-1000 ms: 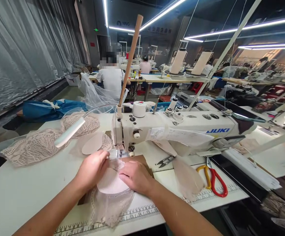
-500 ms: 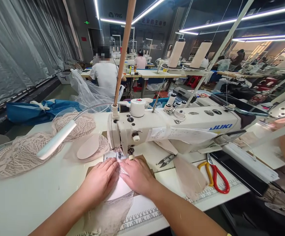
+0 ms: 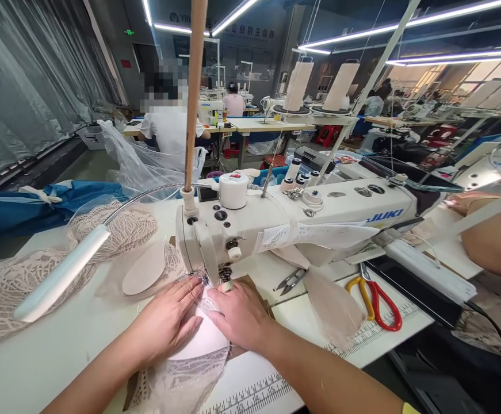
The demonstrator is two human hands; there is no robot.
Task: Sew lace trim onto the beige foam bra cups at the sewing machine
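Observation:
My left hand (image 3: 166,319) lies flat, fingers stretched out, on a pale lace piece with a smooth cup pad (image 3: 198,345) in front of the needle of a white sewing machine (image 3: 285,221). My right hand (image 3: 237,313) presses the same piece from the right, fingers together and flat, fingertips close to the presser foot (image 3: 223,282). The lace hangs over the table's front edge below my hands.
A pile of lace pieces (image 3: 38,270) and a loose cup pad (image 3: 142,273) lie at the left under a gooseneck lamp (image 3: 60,279). Thread snips (image 3: 291,280) and red-and-yellow scissors (image 3: 377,302) lie to the right. Another person's arm (image 3: 492,241) is at far right; a person sits ahead.
Both hands have slid the lace piece forward toward the needle and closed together. The view has moved nearer the machine. Another person's arm has come in at the right.

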